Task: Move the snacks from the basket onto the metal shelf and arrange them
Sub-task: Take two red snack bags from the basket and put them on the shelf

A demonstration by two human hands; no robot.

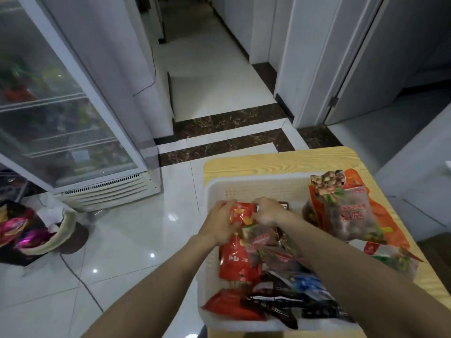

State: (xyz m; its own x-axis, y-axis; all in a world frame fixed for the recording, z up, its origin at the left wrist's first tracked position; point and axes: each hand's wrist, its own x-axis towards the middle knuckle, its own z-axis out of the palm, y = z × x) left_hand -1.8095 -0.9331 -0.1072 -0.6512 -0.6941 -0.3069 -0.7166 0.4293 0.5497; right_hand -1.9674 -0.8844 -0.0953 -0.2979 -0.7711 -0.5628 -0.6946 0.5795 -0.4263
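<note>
Over table [268, 164]: packet [240, 214] (apparently) between fingers [225, 204]

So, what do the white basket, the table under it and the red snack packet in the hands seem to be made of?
The white basket looks like matte moulded plastic: rows of small holes in its wall. The table has a pale wood-grain top; solid wood or laminate, I cannot tell. The red snack packet seems thin glossy plastic film: crinkled, bright reflections.

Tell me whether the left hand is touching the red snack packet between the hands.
Touching. In the head view the left hand grips the red snack packet by its edge.
</note>
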